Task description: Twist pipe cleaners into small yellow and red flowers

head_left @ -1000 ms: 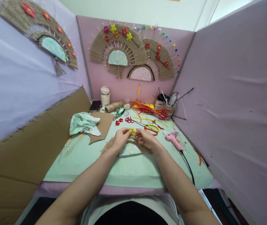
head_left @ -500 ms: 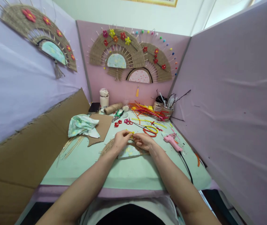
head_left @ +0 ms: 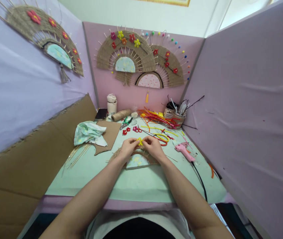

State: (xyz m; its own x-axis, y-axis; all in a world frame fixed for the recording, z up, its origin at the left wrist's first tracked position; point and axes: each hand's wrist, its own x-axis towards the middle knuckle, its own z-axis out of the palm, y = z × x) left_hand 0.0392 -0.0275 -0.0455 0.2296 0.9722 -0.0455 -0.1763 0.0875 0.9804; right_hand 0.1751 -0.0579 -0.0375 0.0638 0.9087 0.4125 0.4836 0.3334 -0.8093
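A small yellow pipe-cleaner flower (head_left: 140, 142) is pinched between the fingertips of my left hand (head_left: 129, 147) and my right hand (head_left: 153, 147). Both hands are closed on it from either side. Below them on the table lies a half-round twine-woven fan (head_left: 137, 160) with a pale green and yellow fabric centre; my hands and wrists hide much of its woven band. Just beyond my hands are red pipe-cleaner flowers (head_left: 126, 131), small red-handled scissors (head_left: 138, 129) and larger scissors (head_left: 160, 137) with yellow and red handles.
A pink glue gun (head_left: 184, 151) with a black cord lies at the right. Patterned cloth (head_left: 89, 132), cardboard (head_left: 110, 132) and thin sticks (head_left: 80, 155) are at the left. At the back stand a bottle (head_left: 111, 104), twine roll (head_left: 120, 115), pipe cleaners (head_left: 156, 118) and a pot of sticks (head_left: 179, 119).
My right hand has turned, its fingers now pointing more toward the flower from above. The yellow flower shows more openly between my fingertips. The whole view has shifted slightly.
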